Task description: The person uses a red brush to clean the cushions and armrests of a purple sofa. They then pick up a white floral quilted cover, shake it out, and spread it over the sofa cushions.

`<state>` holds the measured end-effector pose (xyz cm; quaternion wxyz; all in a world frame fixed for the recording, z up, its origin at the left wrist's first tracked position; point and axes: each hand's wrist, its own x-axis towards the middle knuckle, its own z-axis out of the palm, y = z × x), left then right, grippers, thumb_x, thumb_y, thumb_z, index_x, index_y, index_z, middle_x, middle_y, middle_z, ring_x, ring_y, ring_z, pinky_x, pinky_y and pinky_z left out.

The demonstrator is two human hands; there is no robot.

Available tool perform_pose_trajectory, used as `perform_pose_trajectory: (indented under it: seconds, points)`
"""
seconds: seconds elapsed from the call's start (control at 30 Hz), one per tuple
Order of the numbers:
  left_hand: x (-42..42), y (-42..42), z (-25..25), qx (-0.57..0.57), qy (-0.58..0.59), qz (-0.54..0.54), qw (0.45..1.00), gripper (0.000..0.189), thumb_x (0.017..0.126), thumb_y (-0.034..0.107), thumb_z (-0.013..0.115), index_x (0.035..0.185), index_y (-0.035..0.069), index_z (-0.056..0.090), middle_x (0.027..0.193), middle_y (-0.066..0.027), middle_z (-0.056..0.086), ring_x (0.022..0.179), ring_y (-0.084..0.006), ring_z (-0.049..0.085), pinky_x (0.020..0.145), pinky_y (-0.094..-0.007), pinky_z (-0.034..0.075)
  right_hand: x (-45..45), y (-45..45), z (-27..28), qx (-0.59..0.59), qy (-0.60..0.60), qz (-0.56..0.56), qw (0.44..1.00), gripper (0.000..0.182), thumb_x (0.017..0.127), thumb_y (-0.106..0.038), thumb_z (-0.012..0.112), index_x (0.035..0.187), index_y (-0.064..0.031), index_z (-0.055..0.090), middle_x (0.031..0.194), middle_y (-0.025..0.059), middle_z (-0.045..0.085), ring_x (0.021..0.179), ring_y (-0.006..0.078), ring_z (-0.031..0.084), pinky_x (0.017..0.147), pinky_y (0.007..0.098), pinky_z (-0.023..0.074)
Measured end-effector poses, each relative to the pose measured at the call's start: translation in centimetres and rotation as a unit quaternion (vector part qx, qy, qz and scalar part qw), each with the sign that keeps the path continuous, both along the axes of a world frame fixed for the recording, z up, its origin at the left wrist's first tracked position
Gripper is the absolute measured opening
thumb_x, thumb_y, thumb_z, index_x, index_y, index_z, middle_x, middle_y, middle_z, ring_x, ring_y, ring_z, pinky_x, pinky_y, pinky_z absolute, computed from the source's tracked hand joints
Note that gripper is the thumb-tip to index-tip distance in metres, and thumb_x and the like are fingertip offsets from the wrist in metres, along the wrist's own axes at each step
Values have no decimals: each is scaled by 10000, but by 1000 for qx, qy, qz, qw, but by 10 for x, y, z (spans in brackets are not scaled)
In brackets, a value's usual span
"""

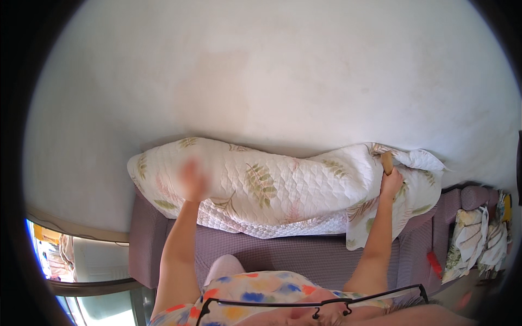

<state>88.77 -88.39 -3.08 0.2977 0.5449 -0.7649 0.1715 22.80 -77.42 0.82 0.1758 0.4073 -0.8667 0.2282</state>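
Note:
A white quilted cover (261,183) with a leaf print lies bunched along the back of a purple-grey sofa (285,248). My left hand (193,179) is over the cover's left part, its fingers blurred; whether they pinch the cloth cannot be told. My right hand (392,184), by the cover's right end, is closed around a flat wooden piece (387,162) that points up toward the wall. The rest of that piece is hidden by the hand. Below the right hand a flap of the cover hangs over the seat.
A pale wall (285,81) rises right behind the sofa. On the right part of the sofa lie a red object (434,264) and crumpled leaf-print cloths (465,240). At the lower left is a window or door frame (94,287). My knee (226,267) is against the seat.

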Motion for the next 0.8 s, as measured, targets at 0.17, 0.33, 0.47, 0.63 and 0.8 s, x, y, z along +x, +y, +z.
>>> perform_pose_trajectory:
  seconds: [0.17,0.33,0.47,0.63,0.8]
  points:
    - [-8,-15,-2,66,39,67,995,445,797,263,542,1218,148,454,1303,-41,435,1266,-250,326,1053,-488,151,0,-2,-4,-45,-13,-31,998,123,719,-129,602,774,-24,572,750,172,601,789,357,556,737,452,425]
    - [-19,-34,-21,-49,-218,155,962,364,757,148,521,1120,127,521,1229,-67,486,1162,-247,428,1021,-468,235,-21,-5,-19,-25,43,-32,998,174,746,-163,611,840,-22,575,818,171,604,813,357,553,754,450,422]
    - [-48,-26,28,53,-7,-62,997,288,733,93,516,1015,108,570,1113,-68,545,1094,-239,476,990,-433,296,-13,27,-21,6,-37,3,999,237,817,-229,579,959,-40,597,944,170,616,889,352,561,818,415,422]
    - [-19,-63,16,65,-45,-159,984,181,708,93,535,888,92,558,912,-65,567,922,-258,528,925,-393,351,53,44,4,-78,-258,69,961,372,911,-317,457,1178,-69,530,1101,169,597,1020,310,558,877,356,413]
    - [-27,-68,34,135,78,-180,971,91,716,107,542,804,81,547,825,-73,566,849,-266,543,854,-385,394,142,54,34,104,-239,32,965,365,901,-243,464,1216,-66,511,1221,148,535,1081,313,534,915,348,395]
